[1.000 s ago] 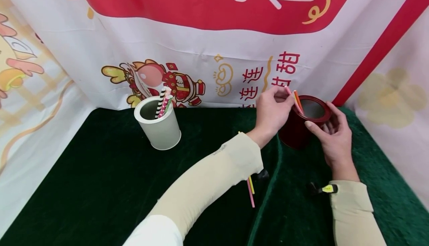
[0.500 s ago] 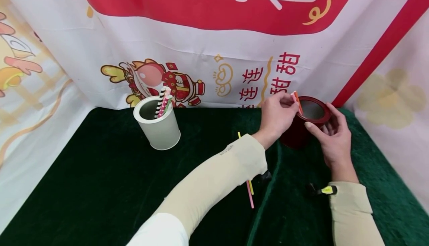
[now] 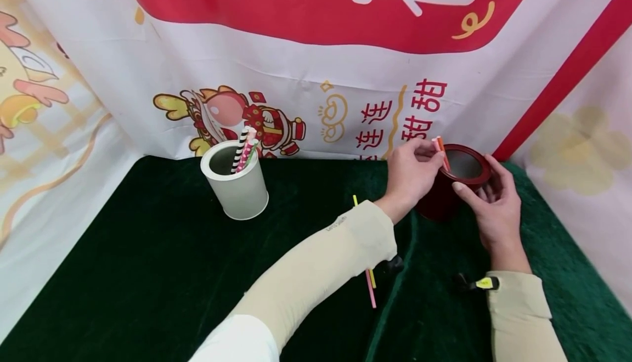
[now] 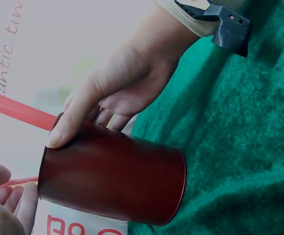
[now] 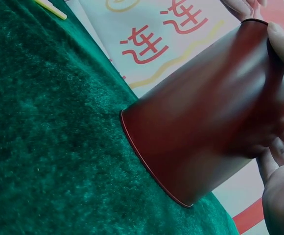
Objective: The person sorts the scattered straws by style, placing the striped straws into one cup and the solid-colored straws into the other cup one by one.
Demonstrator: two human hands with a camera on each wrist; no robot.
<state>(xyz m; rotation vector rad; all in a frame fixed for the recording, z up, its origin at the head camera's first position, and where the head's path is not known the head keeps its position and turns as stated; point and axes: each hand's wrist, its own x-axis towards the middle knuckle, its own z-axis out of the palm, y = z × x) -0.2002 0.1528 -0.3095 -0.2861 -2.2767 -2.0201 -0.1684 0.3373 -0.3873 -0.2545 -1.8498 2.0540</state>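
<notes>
A dark red canister (image 3: 436,200) stands on the green cloth at the right. My right hand (image 3: 498,211) holds it from the right, thumb at the rim and fingers around the far side. At the left side of the rim, my left hand (image 3: 412,173) pinches a few thin straws (image 3: 441,151), pink and orange, whose lower ends slant into the opening. In the left wrist view, the left fingers (image 4: 27,205) meet the rim, with red and yellow showing between them. The right wrist view has the canister (image 5: 201,117) up close; its inside is hidden there.
A white canister (image 3: 237,189) at the left holds several patterned straws (image 3: 243,153), striped and dotted. Under my left forearm lie a yellow straw (image 3: 355,201) and a pink straw (image 3: 371,295), partly covered. A printed white curtain (image 3: 306,66) rises behind the green cloth (image 3: 148,263).
My left hand has moved right and slightly down against the canister rim, and less of the straws shows above it. The right hand keeps its hold on the canister.
</notes>
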